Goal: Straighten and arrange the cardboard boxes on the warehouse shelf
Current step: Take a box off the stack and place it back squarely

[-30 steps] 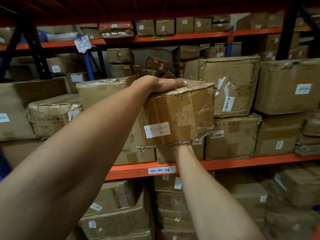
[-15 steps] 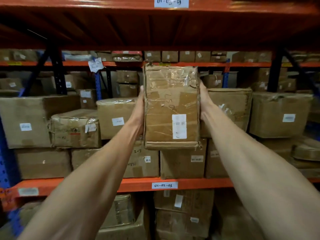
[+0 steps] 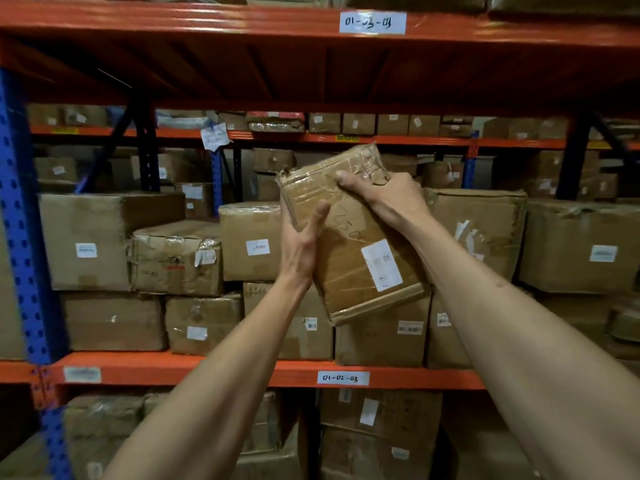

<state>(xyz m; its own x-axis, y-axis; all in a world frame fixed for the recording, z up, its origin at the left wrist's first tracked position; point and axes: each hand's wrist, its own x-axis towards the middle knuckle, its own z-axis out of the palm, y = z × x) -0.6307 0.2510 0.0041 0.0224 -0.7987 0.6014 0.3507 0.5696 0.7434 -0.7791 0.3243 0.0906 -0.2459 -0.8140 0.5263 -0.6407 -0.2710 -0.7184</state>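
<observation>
I hold a taped brown cardboard box (image 3: 356, 251) with a white label and handwriting, up in front of the middle shelf, tilted with its top leaning left. My left hand (image 3: 301, 242) presses against its left side, thumb on the front face. My right hand (image 3: 384, 195) grips its upper right corner, fingers over the front. Behind it on the orange shelf (image 3: 207, 370) stand two layers of cardboard boxes, among them a crumpled one (image 3: 176, 258) at the left and a large one (image 3: 485, 230) at the right.
An orange beam (image 3: 207, 24) labelled 01-03-03 runs overhead. A blue upright (image 3: 20, 237) stands at the left. More boxes (image 3: 377, 431) fill the level below, and further racks with boxes stand behind.
The box went from lying flat to upright between both hands, and now tilts left. My right hand moved to its top right corner. The view has tipped upward.
</observation>
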